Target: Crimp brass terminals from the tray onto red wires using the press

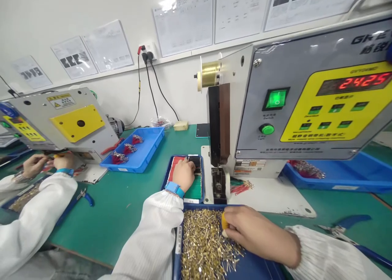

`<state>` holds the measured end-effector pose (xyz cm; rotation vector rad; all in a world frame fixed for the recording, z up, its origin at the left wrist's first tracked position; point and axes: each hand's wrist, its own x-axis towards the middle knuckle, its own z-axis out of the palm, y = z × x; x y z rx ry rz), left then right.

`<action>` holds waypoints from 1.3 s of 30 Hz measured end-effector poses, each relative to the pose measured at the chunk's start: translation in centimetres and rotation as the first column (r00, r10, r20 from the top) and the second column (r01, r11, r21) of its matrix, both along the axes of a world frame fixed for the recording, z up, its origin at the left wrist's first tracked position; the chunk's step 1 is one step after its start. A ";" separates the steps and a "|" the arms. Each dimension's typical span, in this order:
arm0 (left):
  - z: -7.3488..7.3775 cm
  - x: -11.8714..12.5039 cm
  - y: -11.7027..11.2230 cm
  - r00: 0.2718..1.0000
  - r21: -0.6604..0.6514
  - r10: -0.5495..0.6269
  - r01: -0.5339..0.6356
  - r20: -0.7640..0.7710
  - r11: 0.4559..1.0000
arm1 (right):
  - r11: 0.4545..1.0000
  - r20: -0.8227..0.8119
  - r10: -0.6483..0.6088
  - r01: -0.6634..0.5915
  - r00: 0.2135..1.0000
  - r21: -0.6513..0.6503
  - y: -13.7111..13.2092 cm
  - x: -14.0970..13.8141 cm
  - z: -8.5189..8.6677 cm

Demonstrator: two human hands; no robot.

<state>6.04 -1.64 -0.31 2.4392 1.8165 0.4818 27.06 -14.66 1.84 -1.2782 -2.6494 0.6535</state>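
Observation:
My left hand, in a white sleeve with a blue wristband, reaches into a small blue tray holding red, green and black wires; its fingers curl down onto the black wires. My right hand rests in the near blue tray full of small gold terminals. Its fingers, with a yellow cot on one, are pinched together over the pile; what they hold is hidden. A crimping press stands just behind both hands, with loose red and green terminated wires at its base.
The press's control box shows a red counter. A blue bin sits at right, another blue tray with red wire bundles at left. Pliers lie at right. A co-worker's hands work at a second machine at far left.

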 end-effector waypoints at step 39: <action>1.2 2.0 -4.0 0.915 0.347 -0.304 0.204 0.265 0.915 | 0.955 -0.384 -0.149 0.032 0.912 -0.293 0.8 0.1 -0.6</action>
